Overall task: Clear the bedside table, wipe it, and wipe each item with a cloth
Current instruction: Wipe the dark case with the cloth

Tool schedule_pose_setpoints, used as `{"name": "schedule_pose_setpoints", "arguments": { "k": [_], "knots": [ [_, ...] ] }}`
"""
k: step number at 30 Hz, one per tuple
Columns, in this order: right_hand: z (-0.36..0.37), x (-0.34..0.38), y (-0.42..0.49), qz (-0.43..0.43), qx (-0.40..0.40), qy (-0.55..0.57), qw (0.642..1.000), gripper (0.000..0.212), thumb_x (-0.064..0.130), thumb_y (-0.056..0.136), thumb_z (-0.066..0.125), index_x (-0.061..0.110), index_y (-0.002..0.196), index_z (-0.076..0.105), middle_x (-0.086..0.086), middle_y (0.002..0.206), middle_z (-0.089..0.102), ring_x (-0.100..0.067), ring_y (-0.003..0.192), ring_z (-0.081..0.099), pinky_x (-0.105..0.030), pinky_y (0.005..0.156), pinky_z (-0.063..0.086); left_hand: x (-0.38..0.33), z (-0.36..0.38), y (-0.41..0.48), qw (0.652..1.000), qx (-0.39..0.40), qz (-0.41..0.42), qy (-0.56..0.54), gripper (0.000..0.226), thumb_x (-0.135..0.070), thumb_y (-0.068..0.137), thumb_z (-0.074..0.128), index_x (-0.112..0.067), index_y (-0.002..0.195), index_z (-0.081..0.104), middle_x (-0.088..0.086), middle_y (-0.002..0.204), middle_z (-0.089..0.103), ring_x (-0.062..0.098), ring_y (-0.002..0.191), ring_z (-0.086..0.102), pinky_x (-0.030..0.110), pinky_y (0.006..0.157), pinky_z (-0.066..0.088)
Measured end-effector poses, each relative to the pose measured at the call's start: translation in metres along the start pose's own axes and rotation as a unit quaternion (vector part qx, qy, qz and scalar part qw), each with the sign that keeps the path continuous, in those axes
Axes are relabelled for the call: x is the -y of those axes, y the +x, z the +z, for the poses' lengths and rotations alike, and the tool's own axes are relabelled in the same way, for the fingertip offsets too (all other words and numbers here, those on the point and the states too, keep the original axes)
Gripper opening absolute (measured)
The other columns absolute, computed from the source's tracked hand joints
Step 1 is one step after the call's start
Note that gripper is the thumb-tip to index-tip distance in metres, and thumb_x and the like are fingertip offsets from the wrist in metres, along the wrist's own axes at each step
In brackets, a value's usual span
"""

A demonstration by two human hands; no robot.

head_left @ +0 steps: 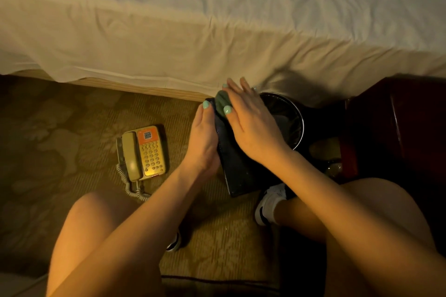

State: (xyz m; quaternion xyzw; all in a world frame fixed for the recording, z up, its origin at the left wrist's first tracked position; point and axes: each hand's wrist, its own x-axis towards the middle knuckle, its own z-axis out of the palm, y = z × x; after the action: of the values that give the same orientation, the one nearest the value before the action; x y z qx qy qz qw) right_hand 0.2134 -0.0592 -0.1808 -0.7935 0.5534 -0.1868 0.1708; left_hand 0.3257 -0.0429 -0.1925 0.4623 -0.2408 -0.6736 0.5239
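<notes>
Closest in, below the right wrist, a white shoe (268, 202) stands on the patterned carpet (60, 128), its toe under the near end of a black folder (241, 176). The folder is held above the floor, slanting away between the two forearms.

The left hand (202, 142) grips the folder's left edge. Its thumb lies along the top near the far corner, and its fingers are underneath, out of sight. The right hand (251, 123) lies flat on the folder's far end with its fingers straight and close together. It presses a green cloth (220, 101) against the surface, and only a fold of the cloth shows past the fingertips and thumb.

To the left of the left hand, well apart from it, a beige telephone (142, 152) sits on the carpet with its handset in the cradle and its coiled cord trailing toward the person.

Just beyond the right hand is a round black bin (293, 106) with a dark liner; what is inside it cannot be made out. To the right of the bin stands the dark red bedside table (398, 128).

Farthest off, past both hands, a white bed sheet (193, 31) hangs down toward the carpet.
</notes>
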Motion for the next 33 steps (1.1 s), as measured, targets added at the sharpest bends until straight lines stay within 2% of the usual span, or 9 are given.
{"name": "schedule_pose_setpoints", "arguments": {
  "k": [3,6,9,14,18,23,27,31,33],
  "knots": [
    [0.01,0.021,-0.023,-0.043,0.026,-0.001,0.999,0.053,0.031,0.1,0.026,0.01,0.148,0.03,-0.005,0.159,0.021,-0.02,0.148,0.009,-0.03,0.119,0.001,-0.01,-0.006,0.013,0.998,-0.062,0.006,-0.002,0.039,-0.023,0.106,0.031,0.0,0.131,0.049,0.019,0.12,0.063,0.028,0.112,0.063,0.039,0.098,0.05],
    [0.02,0.029,-0.036,-0.059,0.021,-0.049,0.997,0.055,0.033,0.099,0.027,0.009,0.148,0.028,-0.008,0.159,0.017,-0.02,0.148,0.006,-0.032,0.118,-0.001,-0.018,-0.01,0.026,0.995,-0.103,0.012,-0.011,0.043,-0.032,0.106,0.032,-0.004,0.13,0.053,0.018,0.124,0.063,0.03,0.114,0.063,0.047,0.103,0.047],
    [0.021,0.024,-0.045,-0.075,0.019,-0.098,0.992,0.055,0.031,0.099,0.038,0.008,0.148,0.029,-0.011,0.159,0.018,-0.024,0.148,0.008,-0.038,0.119,0.006,-0.021,-0.015,0.032,0.993,-0.116,0.017,-0.012,0.045,-0.032,0.106,0.03,-0.003,0.133,0.051,0.019,0.126,0.062,0.03,0.115,0.062,0.043,0.1,0.05],
    [0.018,0.021,-0.057,-0.088,-0.02,-0.171,0.981,0.056,0.034,0.099,0.038,0.008,0.148,0.031,-0.012,0.157,0.024,-0.027,0.147,0.017,-0.041,0.118,0.019,-0.028,-0.022,0.039,0.993,-0.077,0.007,-0.087,0.047,-0.036,0.105,0.032,-0.007,0.138,0.047,0.016,0.13,0.061,0.028,0.118,0.061,0.039,0.097,0.052],
    [0.016,0.014,-0.043,0.016,-0.08,-0.198,0.977,0.054,0.032,0.101,0.03,0.005,0.148,0.03,-0.015,0.156,0.025,-0.028,0.146,0.019,-0.04,0.119,0.016,-0.019,-0.016,0.033,0.995,-0.007,0.005,-0.103,0.058,-0.042,0.101,0.031,-0.005,0.146,0.035,0.02,0.143,0.048,0.034,0.131,0.049,0.047,0.11,0.04],
    [0.011,-0.005,-0.018,0.085,-0.112,-0.141,0.98,0.056,0.032,0.1,0.024,0.003,0.148,0.027,-0.016,0.157,0.022,-0.032,0.146,0.017,-0.041,0.119,0.017,-0.006,-0.007,0.024,0.997,0.013,0.007,-0.076,0.055,-0.039,0.103,0.033,-0.003,0.144,0.036,0.022,0.142,0.048,0.035,0.13,0.05,0.053,0.112,0.036],
    [0.002,-0.024,0.004,0.13,-0.135,-0.04,0.981,0.055,0.031,0.101,0.023,0.0,0.146,0.029,-0.019,0.153,0.029,-0.035,0.142,0.027,-0.041,0.113,0.034,0.012,-0.002,0.02,0.999,0.007,0.006,-0.046,0.046,-0.031,0.105,0.033,-0.003,0.141,0.041,0.021,0.14,0.051,0.034,0.13,0.05,0.056,0.111,0.035],
    [-0.008,-0.029,0.024,0.123,-0.121,0.037,0.984,0.05,0.024,0.102,0.029,0.0,0.146,0.03,-0.018,0.152,0.032,-0.029,0.14,0.033,-0.03,0.105,0.035,0.01,0.002,0.02,0.998,-0.025,0.024,-0.052,0.044,-0.027,0.105,0.033,0.002,0.137,0.042,0.026,0.135,0.053,0.039,0.125,0.053,0.057,0.107,0.039],
    [-0.005,-0.025,0.021,0.1,-0.113,0.037,0.988,0.049,0.024,0.103,0.031,0.004,0.147,0.028,-0.015,0.153,0.031,-0.028,0.137,0.038,-0.031,0.097,0.042,0.004,-0.003,0.026,0.994,-0.076,0.024,-0.07,0.042,-0.026,0.105,0.035,0.001,0.136,0.045,0.025,0.133,0.056,0.038,0.123,0.055,0.058,0.106,0.041]
  ]
}}
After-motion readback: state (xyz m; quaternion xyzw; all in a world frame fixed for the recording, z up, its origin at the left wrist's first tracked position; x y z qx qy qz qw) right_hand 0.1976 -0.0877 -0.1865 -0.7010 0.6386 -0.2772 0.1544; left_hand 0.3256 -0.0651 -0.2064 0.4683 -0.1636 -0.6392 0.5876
